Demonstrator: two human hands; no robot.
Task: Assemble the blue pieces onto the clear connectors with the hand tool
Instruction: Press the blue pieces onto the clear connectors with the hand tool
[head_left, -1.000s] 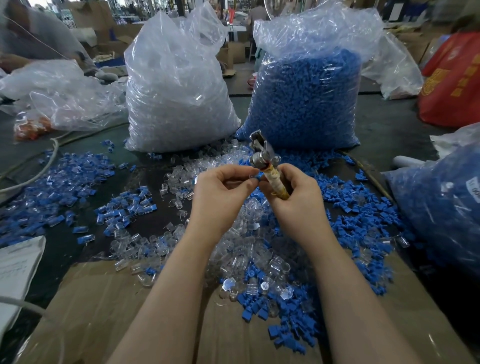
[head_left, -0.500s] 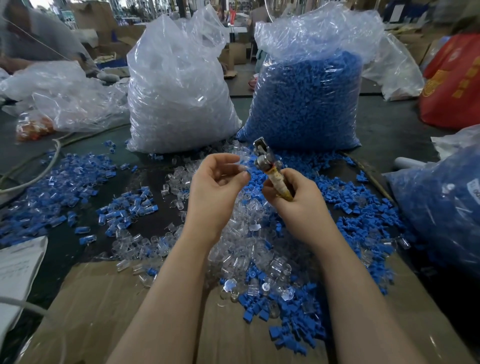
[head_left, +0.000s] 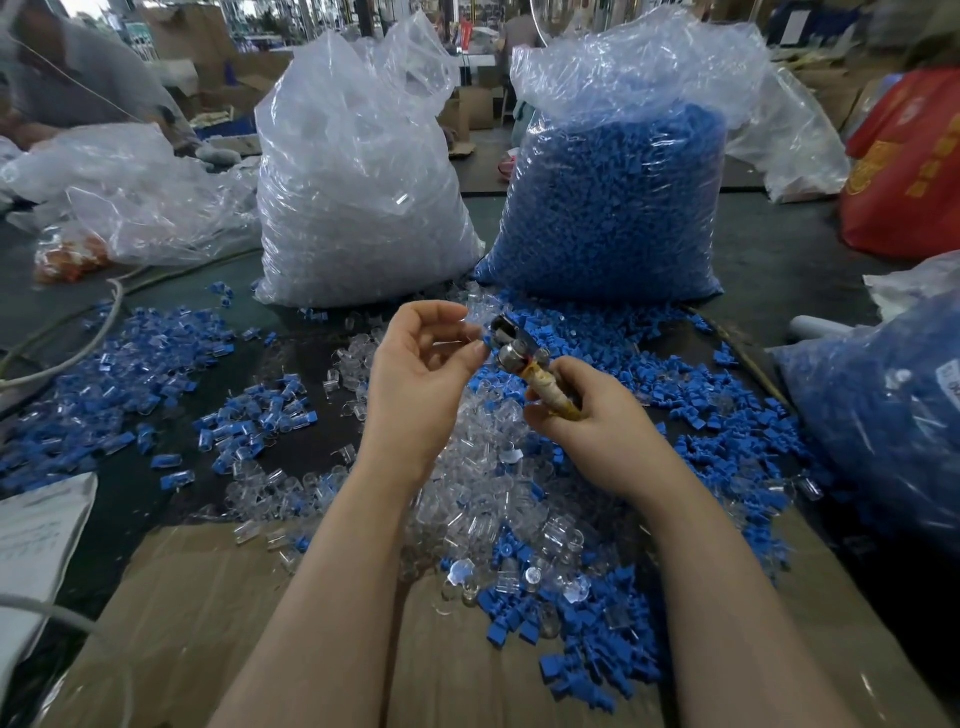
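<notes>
My right hand grips the yellowish handle of the metal-headed hand tool. My left hand curls just beside its head; whether it pinches anything I cannot tell. Small blue plastic pieces and clear plastic connectors lie heaped beneath both hands.

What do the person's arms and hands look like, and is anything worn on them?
Nothing is worn. The left hand and right hand have no gloves, and no ring shows on the fingers in view. The left forearm and right forearm carry no sleeve, watch or bracelet down to the picture's lower edge. No markings or cables are visible on them.
</notes>
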